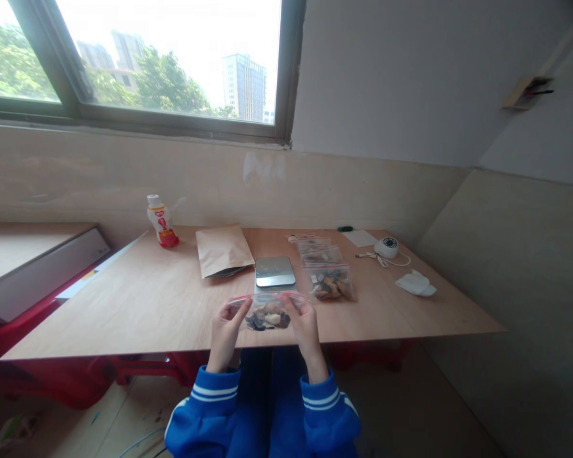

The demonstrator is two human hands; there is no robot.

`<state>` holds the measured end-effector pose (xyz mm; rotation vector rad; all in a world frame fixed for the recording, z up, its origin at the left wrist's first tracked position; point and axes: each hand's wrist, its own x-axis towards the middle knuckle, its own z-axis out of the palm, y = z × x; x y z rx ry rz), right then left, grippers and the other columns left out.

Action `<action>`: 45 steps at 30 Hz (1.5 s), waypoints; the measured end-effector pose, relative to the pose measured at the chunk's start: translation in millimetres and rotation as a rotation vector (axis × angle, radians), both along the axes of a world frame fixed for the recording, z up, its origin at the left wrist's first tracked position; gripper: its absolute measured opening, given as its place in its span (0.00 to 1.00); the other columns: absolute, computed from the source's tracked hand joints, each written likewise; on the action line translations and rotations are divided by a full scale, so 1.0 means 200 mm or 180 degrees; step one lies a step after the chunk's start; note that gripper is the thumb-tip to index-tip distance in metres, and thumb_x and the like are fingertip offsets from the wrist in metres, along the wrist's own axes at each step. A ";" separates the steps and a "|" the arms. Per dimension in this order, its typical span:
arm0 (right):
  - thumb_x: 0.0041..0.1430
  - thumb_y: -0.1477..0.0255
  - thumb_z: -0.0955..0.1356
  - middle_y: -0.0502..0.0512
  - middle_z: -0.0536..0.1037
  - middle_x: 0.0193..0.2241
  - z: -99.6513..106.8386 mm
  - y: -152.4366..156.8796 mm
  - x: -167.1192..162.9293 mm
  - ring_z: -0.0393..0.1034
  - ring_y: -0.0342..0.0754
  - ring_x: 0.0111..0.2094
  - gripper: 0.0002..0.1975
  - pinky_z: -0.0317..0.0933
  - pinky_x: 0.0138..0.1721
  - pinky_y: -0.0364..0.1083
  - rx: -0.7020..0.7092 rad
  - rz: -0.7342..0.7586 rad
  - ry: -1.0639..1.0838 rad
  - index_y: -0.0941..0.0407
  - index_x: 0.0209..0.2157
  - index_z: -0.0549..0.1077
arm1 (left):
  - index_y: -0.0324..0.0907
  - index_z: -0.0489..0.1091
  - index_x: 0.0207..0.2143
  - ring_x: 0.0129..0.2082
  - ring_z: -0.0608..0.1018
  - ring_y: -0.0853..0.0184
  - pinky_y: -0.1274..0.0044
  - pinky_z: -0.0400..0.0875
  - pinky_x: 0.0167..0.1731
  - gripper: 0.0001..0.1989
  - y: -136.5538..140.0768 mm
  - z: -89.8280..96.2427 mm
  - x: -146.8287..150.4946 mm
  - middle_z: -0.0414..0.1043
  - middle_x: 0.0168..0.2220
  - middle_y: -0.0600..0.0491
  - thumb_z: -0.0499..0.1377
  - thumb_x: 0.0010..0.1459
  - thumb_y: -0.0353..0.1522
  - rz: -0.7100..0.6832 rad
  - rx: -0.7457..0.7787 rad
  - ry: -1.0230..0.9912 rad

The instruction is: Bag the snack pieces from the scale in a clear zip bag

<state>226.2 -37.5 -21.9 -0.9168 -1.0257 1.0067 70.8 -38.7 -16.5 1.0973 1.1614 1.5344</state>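
Between my hands is a clear zip bag (268,316) with a red top strip, holding dark and pale dried pieces. My left hand (226,331) pinches the bag's left top corner, thumb toward the strip. At the right top corner, my right hand (305,327) grips the same strip. The bag is at the table's front edge, just in front of a kitchen scale (275,272) with a shiny metal plate. Right of the scale lies another filled zip bag (332,284), with several more bags (321,256) in a row behind it.
A brown kraft pouch (223,251) lies left of the scale, and a red-and-white bottle (162,222) stands beyond it. On the right are a white dome camera (386,247) with a cable, a crumpled tissue (415,284), a paper sheet (360,238) and a green-handled tool (345,228).
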 end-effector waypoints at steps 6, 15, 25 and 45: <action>0.53 0.62 0.71 0.58 0.81 0.35 -0.02 0.00 0.00 0.76 0.53 0.39 0.13 0.68 0.44 0.50 -0.0066 -0.0179 -0.0093 0.58 0.34 0.76 | 0.38 0.75 0.34 0.38 0.79 0.62 0.74 0.72 0.40 0.16 0.00 -0.02 -0.01 0.79 0.34 0.50 0.65 0.47 0.41 -0.0065 -0.0039 -0.0069; 0.53 0.62 0.70 0.57 0.81 0.32 -0.01 -0.01 0.00 0.76 0.52 0.36 0.13 0.69 0.41 0.49 0.0040 -0.0381 -0.0201 0.58 0.32 0.76 | 0.37 0.75 0.31 0.32 0.78 0.64 0.76 0.73 0.33 0.16 -0.04 0.05 0.04 0.78 0.29 0.51 0.66 0.46 0.42 0.0337 -0.0044 0.0058; 0.51 0.61 0.72 0.58 0.81 0.35 -0.03 -0.01 0.02 0.77 0.53 0.38 0.19 0.69 0.43 0.52 -0.0149 0.0459 0.0209 0.57 0.42 0.75 | 0.38 0.73 0.33 0.34 0.78 0.64 0.74 0.73 0.36 0.16 -0.04 0.01 0.02 0.77 0.31 0.51 0.65 0.47 0.41 -0.0101 0.0159 0.0096; 0.54 0.65 0.71 0.56 0.82 0.34 0.00 -0.03 0.01 0.76 0.50 0.35 0.08 0.69 0.38 0.47 0.0130 0.0096 -0.0293 0.56 0.30 0.77 | 0.38 0.74 0.29 0.31 0.77 0.65 0.77 0.71 0.32 0.13 -0.05 0.07 0.04 0.75 0.28 0.52 0.66 0.46 0.39 -0.0256 0.0038 0.0118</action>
